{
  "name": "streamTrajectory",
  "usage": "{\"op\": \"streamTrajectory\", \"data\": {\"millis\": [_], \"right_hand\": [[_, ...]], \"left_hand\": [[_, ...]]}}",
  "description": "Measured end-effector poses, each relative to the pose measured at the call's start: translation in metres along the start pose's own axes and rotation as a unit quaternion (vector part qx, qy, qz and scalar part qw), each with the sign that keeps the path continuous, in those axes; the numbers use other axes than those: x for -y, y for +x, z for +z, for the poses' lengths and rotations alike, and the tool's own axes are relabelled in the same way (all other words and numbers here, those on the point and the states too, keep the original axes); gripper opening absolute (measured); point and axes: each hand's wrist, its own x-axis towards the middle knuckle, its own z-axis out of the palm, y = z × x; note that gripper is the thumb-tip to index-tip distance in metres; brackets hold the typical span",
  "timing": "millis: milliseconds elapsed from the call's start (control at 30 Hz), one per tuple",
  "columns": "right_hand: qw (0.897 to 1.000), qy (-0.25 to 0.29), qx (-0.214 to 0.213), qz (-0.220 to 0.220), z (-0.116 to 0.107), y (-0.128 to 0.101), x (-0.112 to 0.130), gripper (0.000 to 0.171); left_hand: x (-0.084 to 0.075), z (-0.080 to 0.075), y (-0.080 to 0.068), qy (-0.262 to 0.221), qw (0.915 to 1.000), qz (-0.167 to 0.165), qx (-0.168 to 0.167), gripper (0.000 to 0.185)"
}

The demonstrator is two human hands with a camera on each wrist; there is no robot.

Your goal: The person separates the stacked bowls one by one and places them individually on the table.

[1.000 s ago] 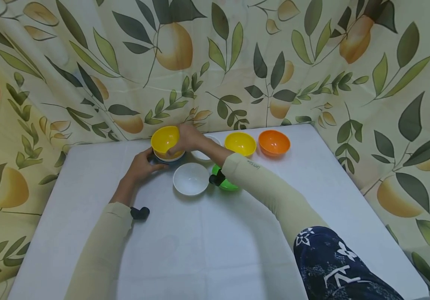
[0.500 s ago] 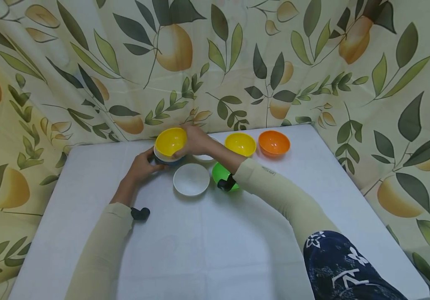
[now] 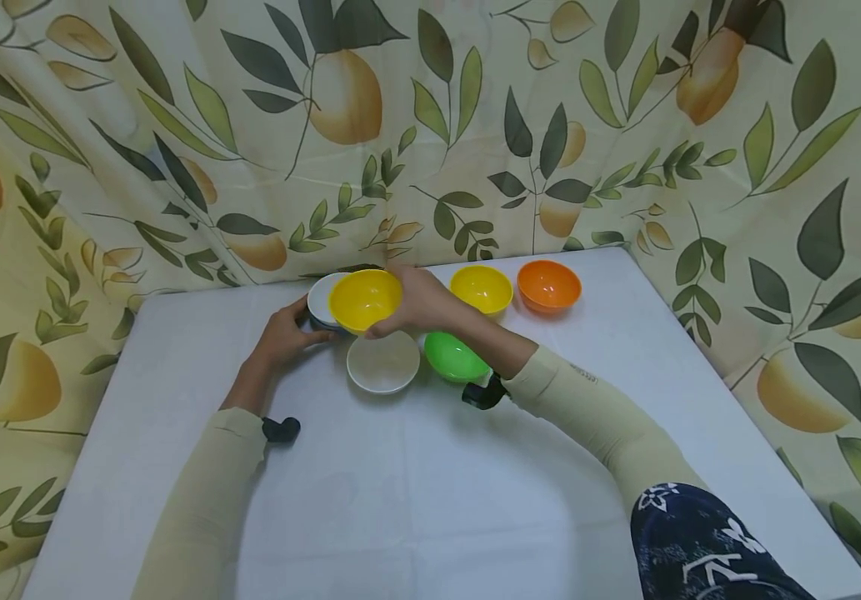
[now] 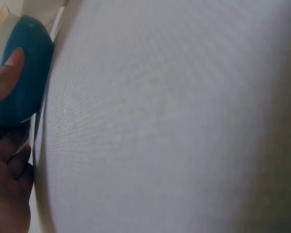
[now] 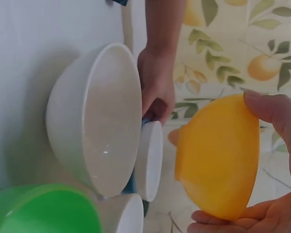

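I see right hand (image 3: 421,302) fingers curled round yellow bowl (image 3: 365,300), lifted beside stack (image 3: 321,302), left hand (image 3: 283,332) fingers gripping blue bowl (image 4: 24,73) beneath.

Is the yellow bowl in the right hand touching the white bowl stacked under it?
Apart. The right wrist view shows the yellow bowl, gripped by the right hand, with patterned curtain visible in the gap between it and the stacked white bowl.

1. Yellow bowl (image 3: 364,298), and a second yellow bowl (image 3: 481,287) to its right.
2. Orange bowl (image 3: 548,285), far right.
3. Green bowl (image 3: 454,357) beside a near white bowl (image 3: 382,362).
4. Blue bowl (image 4: 25,73), perhaps teal.
5. Leaf-and-fruit patterned curtain (image 3: 430,125); white table (image 3: 415,492).
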Motion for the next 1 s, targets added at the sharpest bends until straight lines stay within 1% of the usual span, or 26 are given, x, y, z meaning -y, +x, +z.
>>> {"op": "streamTrajectory", "data": {"millis": [200, 467, 800, 1000], "right_hand": [[1.000, 0.020, -0.003, 0.014, -0.007, -0.021, -0.012, 0.116], [0.999, 0.030, -0.012, 0.039, -0.015, -0.046, -0.029, 0.120], [0.995, 0.069, -0.040, 0.066, -0.022, -0.076, -0.058, 0.119], [0.992, 0.093, -0.051, 0.071, -0.029, -0.093, -0.073, 0.120]], "left_hand": [[0.001, 0.002, 0.002, 0.005, 1.0000, -0.002, 0.004, 0.102], [-0.001, 0.001, -0.001, 0.005, 1.0000, -0.004, -0.004, 0.102], [0.001, 0.000, -0.001, -0.004, 0.9998, 0.016, -0.008, 0.099], [0.005, -0.001, 0.001, -0.007, 0.9997, 0.021, -0.006, 0.100]]}}
